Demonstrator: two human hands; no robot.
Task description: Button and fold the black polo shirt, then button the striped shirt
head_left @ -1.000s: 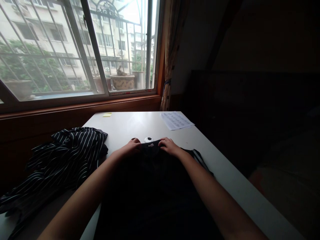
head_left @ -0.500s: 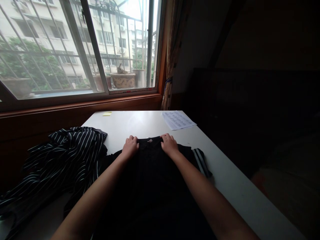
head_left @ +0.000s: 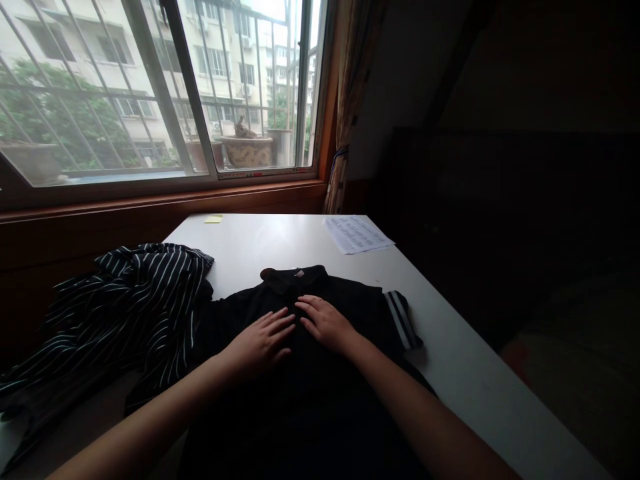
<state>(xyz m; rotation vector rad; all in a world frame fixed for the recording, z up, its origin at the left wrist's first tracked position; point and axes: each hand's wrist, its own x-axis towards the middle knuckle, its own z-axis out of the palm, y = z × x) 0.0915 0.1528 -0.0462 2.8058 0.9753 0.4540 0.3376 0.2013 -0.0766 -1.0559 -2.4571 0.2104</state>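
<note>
A black short-sleeved shirt lies spread on the white table, its collar toward the window and a small pale label at the neck. One sleeve, on the right, has grey stripes at its cuff. My left hand rests flat on the upper front of the shirt, fingers stretched out. Close beside it, my right hand also lies on the fabric with its fingers apart, just below the collar. Neither hand grips the cloth. The lower part of the shirt fades into shadow.
To the left, a crumpled black-and-white striped garment is heaped against the shirt's left sleeve. Printed sheets lie at the table's far right corner, and a yellow note at the far left. A barred window stands behind.
Both hands have let go of the shirt's collar and moved down toward me onto its chest, the fingers now stretched flat. The collar now shows in full.
</note>
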